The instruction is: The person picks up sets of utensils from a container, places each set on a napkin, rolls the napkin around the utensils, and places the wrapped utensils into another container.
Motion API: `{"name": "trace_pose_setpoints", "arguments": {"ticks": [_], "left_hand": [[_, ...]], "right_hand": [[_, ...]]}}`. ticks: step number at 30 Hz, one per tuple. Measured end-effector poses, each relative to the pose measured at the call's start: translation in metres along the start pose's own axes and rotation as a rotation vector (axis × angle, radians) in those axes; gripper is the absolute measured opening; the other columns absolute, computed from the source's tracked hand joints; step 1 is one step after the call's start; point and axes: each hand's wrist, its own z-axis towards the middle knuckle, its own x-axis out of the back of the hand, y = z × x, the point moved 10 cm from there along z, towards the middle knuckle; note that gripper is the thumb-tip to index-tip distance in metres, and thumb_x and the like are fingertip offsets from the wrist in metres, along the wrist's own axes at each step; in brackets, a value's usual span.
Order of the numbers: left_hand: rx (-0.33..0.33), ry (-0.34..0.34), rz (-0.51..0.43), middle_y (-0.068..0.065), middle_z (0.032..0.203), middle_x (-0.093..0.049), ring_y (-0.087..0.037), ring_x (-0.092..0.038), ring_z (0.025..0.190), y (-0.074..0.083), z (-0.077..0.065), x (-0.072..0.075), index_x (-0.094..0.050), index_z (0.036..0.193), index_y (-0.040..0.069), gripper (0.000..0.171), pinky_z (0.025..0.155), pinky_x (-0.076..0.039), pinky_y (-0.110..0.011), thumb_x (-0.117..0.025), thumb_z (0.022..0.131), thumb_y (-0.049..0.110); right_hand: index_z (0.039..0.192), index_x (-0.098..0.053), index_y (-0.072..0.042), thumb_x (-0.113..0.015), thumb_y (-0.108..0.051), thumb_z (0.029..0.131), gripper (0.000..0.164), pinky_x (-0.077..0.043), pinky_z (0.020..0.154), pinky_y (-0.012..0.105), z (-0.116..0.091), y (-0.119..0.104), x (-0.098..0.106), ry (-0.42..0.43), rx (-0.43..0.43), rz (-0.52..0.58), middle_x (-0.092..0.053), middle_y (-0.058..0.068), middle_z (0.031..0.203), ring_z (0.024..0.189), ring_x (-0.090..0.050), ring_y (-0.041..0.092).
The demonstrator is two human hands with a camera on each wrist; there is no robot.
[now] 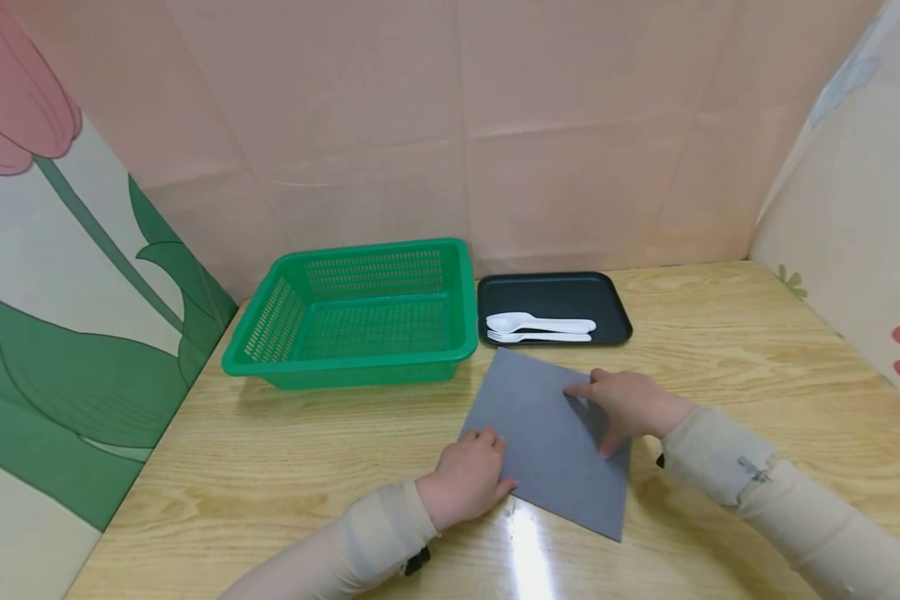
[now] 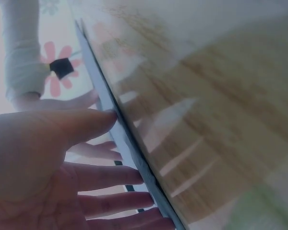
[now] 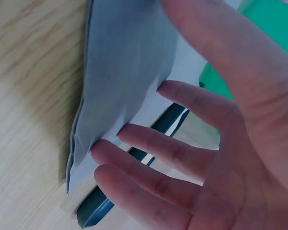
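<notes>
A flat grey folded sheet (image 1: 547, 450), its edge showing layers in the right wrist view, lies at an angle on the wooden table. My left hand (image 1: 468, 477) rests at its left edge, with thumb and fingertips touching the rim; in the left wrist view the fingers (image 2: 110, 177) are spread and fairly straight along that edge. On the sheet's upper right part, my right hand (image 1: 626, 404) touches the surface with its fingertips. The right wrist view shows those fingers (image 3: 168, 143) extended and apart, pressing near the sheet's border.
Behind the sheet to the left stands a green plastic basket (image 1: 375, 372) with slotted walls. Right of it is a black tray (image 1: 555, 293) holding a white spoon (image 1: 540, 323) and a white fork (image 1: 543, 337). A pink-covered wall (image 1: 585, 125) closes off the back.
</notes>
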Motion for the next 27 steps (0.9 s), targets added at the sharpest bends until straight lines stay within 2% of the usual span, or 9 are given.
{"name": "trace_pose_setpoints", "arguments": {"ticks": [5,11,15,21,27], "left_hand": [[-0.008,-0.003,-0.007,-0.005,0.097,-0.059,-0.016,-0.058,0.083,0.0005,0.0003,0.0002,-0.062,0.108,0.005,0.045,0.056,-0.05,-0.026,-0.06,0.087,0.044],[-0.01,-0.004,-0.011,-0.006,0.1,-0.059,-0.018,-0.059,0.087,-0.0013,0.0005,-0.0011,-0.062,0.11,0.005,0.045,0.057,-0.052,-0.027,-0.06,0.087,0.044],[-0.004,-0.013,-0.013,-0.006,0.1,-0.059,-0.018,-0.059,0.087,-0.0027,0.0012,-0.0023,-0.062,0.11,0.005,0.044,0.057,-0.051,-0.027,-0.06,0.088,0.044],[0.002,-0.016,0.003,-0.005,0.101,-0.06,-0.018,-0.06,0.088,-0.0038,0.0024,-0.0028,-0.061,0.111,0.006,0.045,0.058,-0.052,-0.028,-0.059,0.088,0.045],[0.006,-0.002,0.006,-0.005,0.102,-0.06,-0.019,-0.06,0.089,-0.0049,0.0029,-0.0022,-0.061,0.112,0.006,0.047,0.058,-0.052,-0.029,-0.06,0.087,0.045]], "right_hand": [[0.129,-0.056,-0.013,-0.09,-0.027,0.05,0.087,-0.042,0.055,0.028,-0.0003,0.0018,-0.0003,-0.031,-0.017,-0.005,-0.053,0.005,0.09,0.068,-0.048,0.014],[0.129,-0.056,-0.013,-0.09,-0.028,0.051,0.087,-0.043,0.057,0.029,-0.0008,0.0046,-0.0014,-0.045,-0.041,0.012,-0.053,0.005,0.092,0.071,-0.05,0.014],[0.129,-0.056,-0.013,-0.09,-0.029,0.051,0.086,-0.047,0.062,0.031,-0.0021,0.0053,-0.0035,-0.051,-0.055,0.038,-0.054,0.009,0.102,0.079,-0.054,0.016],[0.128,-0.056,-0.008,-0.09,-0.031,0.051,0.087,-0.051,0.078,0.046,-0.0034,0.0011,-0.0032,-0.029,-0.026,0.008,-0.051,0.02,0.132,0.104,-0.061,0.033],[0.126,-0.056,-0.005,-0.09,-0.031,0.051,0.086,-0.05,0.082,0.051,-0.0041,-0.0008,-0.0036,-0.016,-0.007,-0.003,-0.051,0.022,0.134,0.112,-0.057,0.04]]}}
